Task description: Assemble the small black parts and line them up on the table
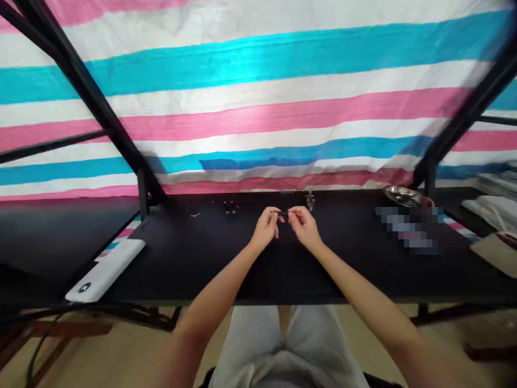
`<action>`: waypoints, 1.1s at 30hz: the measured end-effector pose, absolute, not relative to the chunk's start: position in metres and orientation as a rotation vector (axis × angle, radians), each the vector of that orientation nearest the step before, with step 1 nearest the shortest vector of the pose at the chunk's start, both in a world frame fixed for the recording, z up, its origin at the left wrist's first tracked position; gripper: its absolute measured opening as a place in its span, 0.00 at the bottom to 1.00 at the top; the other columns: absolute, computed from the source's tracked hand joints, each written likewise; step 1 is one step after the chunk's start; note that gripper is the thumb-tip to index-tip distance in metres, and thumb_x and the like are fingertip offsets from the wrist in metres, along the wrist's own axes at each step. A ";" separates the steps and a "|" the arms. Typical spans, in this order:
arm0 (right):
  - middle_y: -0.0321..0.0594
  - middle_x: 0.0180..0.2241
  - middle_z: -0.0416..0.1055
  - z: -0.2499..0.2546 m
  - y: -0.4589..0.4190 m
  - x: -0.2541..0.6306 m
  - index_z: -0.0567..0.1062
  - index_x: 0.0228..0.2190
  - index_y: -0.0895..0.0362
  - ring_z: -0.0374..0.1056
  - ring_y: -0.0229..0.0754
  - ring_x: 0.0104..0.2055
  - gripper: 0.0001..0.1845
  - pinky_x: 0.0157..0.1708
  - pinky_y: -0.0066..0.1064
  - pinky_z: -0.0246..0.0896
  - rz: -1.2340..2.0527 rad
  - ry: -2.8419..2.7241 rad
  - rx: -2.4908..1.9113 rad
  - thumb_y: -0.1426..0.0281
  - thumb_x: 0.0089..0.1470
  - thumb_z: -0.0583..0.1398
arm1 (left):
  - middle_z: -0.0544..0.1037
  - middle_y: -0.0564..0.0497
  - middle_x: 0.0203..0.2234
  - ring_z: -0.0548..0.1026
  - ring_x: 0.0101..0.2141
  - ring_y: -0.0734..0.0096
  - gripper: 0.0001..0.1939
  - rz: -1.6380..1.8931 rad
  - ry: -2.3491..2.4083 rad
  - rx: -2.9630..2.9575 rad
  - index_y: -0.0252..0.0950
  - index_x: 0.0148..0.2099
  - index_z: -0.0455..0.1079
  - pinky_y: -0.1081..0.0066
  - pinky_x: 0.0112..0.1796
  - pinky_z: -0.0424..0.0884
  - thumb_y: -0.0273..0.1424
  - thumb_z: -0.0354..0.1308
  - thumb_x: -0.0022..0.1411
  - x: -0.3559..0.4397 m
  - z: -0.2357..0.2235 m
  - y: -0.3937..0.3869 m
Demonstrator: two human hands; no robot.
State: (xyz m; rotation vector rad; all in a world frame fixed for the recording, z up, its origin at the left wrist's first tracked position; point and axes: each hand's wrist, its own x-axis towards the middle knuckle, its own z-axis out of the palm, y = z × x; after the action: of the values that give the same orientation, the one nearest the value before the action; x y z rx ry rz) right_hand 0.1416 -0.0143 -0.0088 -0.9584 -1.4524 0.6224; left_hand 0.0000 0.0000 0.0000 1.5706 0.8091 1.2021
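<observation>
Over the black table [202, 264], my left hand [264, 229] and my right hand [306, 227] face each other with fingertips pinched. Between them they grip the two ends of a thin, dark, rod-like piece [283, 213], held level. Its exact kind is too small to make out. Just beyond my right hand lies a little cluster of shiny pieces [310, 201]. A row of small metal pieces [287, 192] sits at the table's back edge. To the left of my hands are two small dark pieces with light ends [229, 208].
A thin white strip [195, 215] lies on the left half. A long white case [107, 269] with a round emblem rests at the left edge. At the back right stands a shiny metal dish [404, 195]. Black posts [103, 116] and a striped sheet [258, 116] bound the back.
</observation>
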 end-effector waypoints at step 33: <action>0.39 0.32 0.68 -0.016 -0.005 0.157 0.71 0.32 0.56 0.63 0.35 0.28 0.09 0.31 0.29 0.61 0.410 -1.937 -1.093 0.64 0.54 0.54 | 0.68 0.57 0.17 0.60 0.11 0.84 0.17 1.274 1.032 1.563 0.35 0.34 0.63 0.79 0.14 0.55 0.45 0.50 0.57 -0.005 0.002 0.004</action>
State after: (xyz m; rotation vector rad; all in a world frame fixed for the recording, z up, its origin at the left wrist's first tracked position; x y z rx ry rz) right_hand 0.1571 -0.0053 -0.0159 -1.0935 -1.9367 0.4095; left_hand -0.0047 0.0040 0.0025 1.5635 1.0319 1.2741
